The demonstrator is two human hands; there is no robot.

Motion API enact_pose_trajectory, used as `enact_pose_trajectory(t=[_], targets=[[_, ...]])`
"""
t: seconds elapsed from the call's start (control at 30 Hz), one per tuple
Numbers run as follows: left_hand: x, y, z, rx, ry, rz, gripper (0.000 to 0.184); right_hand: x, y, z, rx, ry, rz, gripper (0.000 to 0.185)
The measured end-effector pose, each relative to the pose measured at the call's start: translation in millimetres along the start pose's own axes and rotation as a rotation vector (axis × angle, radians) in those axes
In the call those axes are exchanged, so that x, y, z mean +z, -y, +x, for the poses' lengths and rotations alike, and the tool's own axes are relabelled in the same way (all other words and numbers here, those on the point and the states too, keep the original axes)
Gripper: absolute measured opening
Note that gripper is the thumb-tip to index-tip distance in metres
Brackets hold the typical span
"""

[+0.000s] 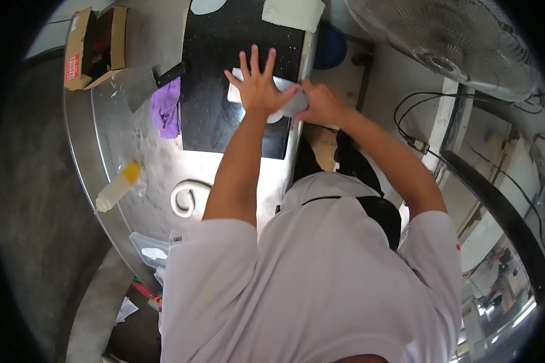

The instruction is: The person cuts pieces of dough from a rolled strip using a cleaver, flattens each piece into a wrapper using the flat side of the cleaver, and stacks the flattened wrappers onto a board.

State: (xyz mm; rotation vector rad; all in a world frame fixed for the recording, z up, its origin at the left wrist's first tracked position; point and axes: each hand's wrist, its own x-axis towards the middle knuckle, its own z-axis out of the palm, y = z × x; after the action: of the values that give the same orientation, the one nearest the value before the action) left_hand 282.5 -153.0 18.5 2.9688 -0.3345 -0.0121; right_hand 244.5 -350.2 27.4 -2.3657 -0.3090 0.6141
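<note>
My left hand (260,88) is stretched out, palm down and fingers spread, over a white piece that looks like dough (234,92) on the black board (209,124). At the board's near right edge, my right hand (322,103) is closed on a flat grey blade-like thing (293,104), blurred and partly covered by the fingers. A rounded white bit (275,117) shows beneath it. My left thumb comes close to the grey thing; whether they touch I cannot tell.
Left of the board lie a cleaver (144,91) and a purple cloth (165,109). A coiled white dough-like strip (189,198), a yellow-capped bottle (118,187) and a cardboard box (118,39) are on the metal table. A folded white cloth (293,13) lies at the back; a fan (448,42) stands right.
</note>
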Motion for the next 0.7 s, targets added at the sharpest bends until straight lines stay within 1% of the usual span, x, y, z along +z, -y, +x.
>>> enact_pose_trajectory(t=[0.07, 0.13, 0.17, 0.2, 0.27, 0.3, 0.33, 0.4, 0.47, 0.5, 0.57, 0.63, 0.67, 0.7], targets=[[2, 13, 22, 0.047, -0.052, 0.006, 0.111, -23, 15, 21, -0.026, 0.055, -0.091, 0.079], [4, 22, 30, 0.109, -0.054, 0.012, 0.112, -3, 12, 12, -0.032, 0.059, -0.008, 0.082], [2, 22, 21, 0.145, -0.027, 0.011, 0.114, -2, 8, 17, -0.063, 0.048, 0.040, 0.084], [1, 21, 6, 0.150, 0.068, 0.027, 0.114, 8, 7, 1, -0.063, 0.096, 0.039, 0.083], [-1, 10, -31, 0.124, 0.141, 0.007, 0.114, 26, 5, -29, -0.033, 0.132, 0.157, 0.079], [-4, 7, -25, 0.153, 0.205, 0.024, 0.114, 37, 9, -34, 0.000, 0.079, 0.113, 0.080], [-3, 11, -16, 0.206, 0.184, -0.003, 0.115, 30, 13, -28, 0.020, 0.029, 0.048, 0.081], [3, 15, 4, 0.240, 0.077, -0.039, 0.114, 17, 13, -18, 0.014, 0.027, 0.076, 0.083], [7, 19, 21, 0.247, -0.012, -0.049, 0.113, 8, 8, -1, 0.023, 0.032, 0.207, 0.081], [6, 22, 32, 0.243, -0.023, -0.031, 0.114, 4, 7, 10, -0.007, 0.012, 0.131, 0.077], [9, 32, 58, 0.312, -0.087, -0.060, 0.116, -4, 11, 35, 0.023, -0.013, 0.102, 0.080], [12, 35, 49, 0.346, -0.043, -0.077, 0.117, 19, 18, 9, 0.077, -0.003, 0.095, 0.084], [13, 31, 38, 0.336, -0.051, -0.078, 0.117, 26, 12, -6, 0.057, 0.027, 0.164, 0.081], [12, 25, 13, 0.331, 0.010, -0.079, 0.116, 33, 8, -17, 0.035, 0.058, 0.238, 0.079]])
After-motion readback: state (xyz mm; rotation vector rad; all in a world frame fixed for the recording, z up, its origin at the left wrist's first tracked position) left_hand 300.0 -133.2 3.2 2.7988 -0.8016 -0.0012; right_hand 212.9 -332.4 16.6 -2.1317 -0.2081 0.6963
